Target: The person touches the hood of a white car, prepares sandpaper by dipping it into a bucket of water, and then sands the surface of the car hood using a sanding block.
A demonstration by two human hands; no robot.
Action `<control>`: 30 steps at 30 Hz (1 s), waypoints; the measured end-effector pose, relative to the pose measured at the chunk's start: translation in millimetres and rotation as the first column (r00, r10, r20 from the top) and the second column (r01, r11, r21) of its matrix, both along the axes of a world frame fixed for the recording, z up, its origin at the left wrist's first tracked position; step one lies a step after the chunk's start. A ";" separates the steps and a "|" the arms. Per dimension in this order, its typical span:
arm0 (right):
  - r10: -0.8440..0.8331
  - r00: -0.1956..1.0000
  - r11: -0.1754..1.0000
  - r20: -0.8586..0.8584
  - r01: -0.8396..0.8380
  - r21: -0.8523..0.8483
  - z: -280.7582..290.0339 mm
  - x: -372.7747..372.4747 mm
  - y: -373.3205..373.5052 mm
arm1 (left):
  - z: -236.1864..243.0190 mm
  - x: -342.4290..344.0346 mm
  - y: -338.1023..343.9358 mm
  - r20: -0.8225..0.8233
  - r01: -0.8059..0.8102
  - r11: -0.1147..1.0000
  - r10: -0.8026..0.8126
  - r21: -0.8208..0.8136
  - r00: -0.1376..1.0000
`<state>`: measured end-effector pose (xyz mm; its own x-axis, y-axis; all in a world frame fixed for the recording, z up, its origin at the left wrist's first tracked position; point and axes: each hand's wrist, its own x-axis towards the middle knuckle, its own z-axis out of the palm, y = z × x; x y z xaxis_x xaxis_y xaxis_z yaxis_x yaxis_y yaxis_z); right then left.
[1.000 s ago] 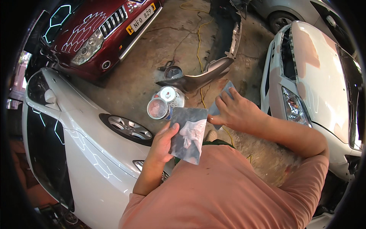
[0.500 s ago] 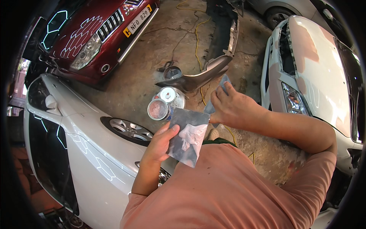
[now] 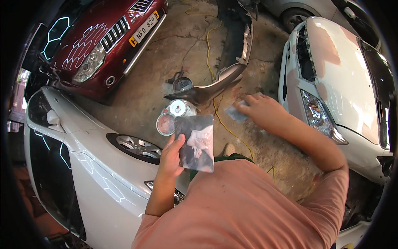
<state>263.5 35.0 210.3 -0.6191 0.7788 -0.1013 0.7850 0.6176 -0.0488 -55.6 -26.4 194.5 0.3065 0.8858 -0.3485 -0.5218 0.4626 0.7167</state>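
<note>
Gripping with thumb in front and fingers behind, the left hand [image 3: 171, 155] holds a flat grey rectangular board smeared with whitish and pink paste [image 3: 195, 142], upright before the chest, its face turned to the camera. The right hand [image 3: 260, 111] is stretched forward, and its grip is closed flat on a small grey-blue folded piece of sanding sheet [image 3: 234, 112]; the fingers press it from above, and the picture is a little blurred there.

Just behind the board stand two round tins on the concrete floor [image 3: 166, 66]: a tin with pink paste inside [image 3: 166, 123] and a tin with a silver lid [image 3: 178, 108], close together. Near them lies a detached grey car bumper [image 3: 232, 62], with a yellow cable [image 3: 209, 37] running beside it.

At the left a white car with an alloy wheel [image 3: 83, 162] is parked, beyond it a dark red car [image 3: 103, 45], and at the right a white car with pinkish filler patches [image 3: 336, 74].
</note>
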 end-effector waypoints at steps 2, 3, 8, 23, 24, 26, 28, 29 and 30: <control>-0.328 0.924 0.924 -0.198 0.271 -0.269 -9.4 9.6 -5.1 | -6.1 9.8 2.6 0.033 -0.078 0.997 0.077 0.013 0.996; -0.381 0.893 0.906 -0.238 0.311 -0.286 -14.7 12.4 -9.5 | -9.6 15.1 3.9 0.052 -0.118 0.993 0.117 0.016 0.992; -0.207 0.976 0.947 -0.062 0.216 0.236 -32.6 13.7 -33.6 | -16.4 28.6 11.4 0.022 -0.027 1.000 0.027 -0.016 0.999; 0.237 0.944 0.915 0.231 -0.297 0.275 27.0 12.2 -34.2 | 6.4 24.8 31.2 -0.130 0.354 0.935 -0.355 -0.029 0.926; 0.240 0.940 0.912 0.242 -0.304 0.275 28.2 11.2 -33.9 | 8.1 24.9 31.1 -0.131 0.348 0.937 -0.346 -0.006 0.929; 0.248 0.932 0.907 0.265 -0.320 0.274 29.9 9.3 -33.3 | 10.9 24.5 30.5 -0.136 0.337 0.941 -0.332 0.017 0.934; 0.247 0.931 0.909 0.268 -0.319 0.269 31.1 7.5 -32.4 | 13.0 24.0 29.8 -0.143 0.323 0.946 -0.318 0.014 0.937; 0.248 0.932 0.910 0.265 -0.318 0.267 31.6 5.9 -32.1 | 13.9 23.1 29.3 -0.143 0.328 0.945 -0.324 0.010 0.935; 0.256 0.933 0.905 0.251 -0.323 0.277 31.8 5.6 -31.4 | 14.4 23.2 28.7 -0.142 0.328 0.945 -0.324 0.006 0.936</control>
<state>269.2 3.6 242.1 -0.8133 0.5809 -0.0339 0.5411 0.7765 0.3228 -32.4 2.3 208.9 0.5310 0.7556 -0.3835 -0.2420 0.5690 0.7859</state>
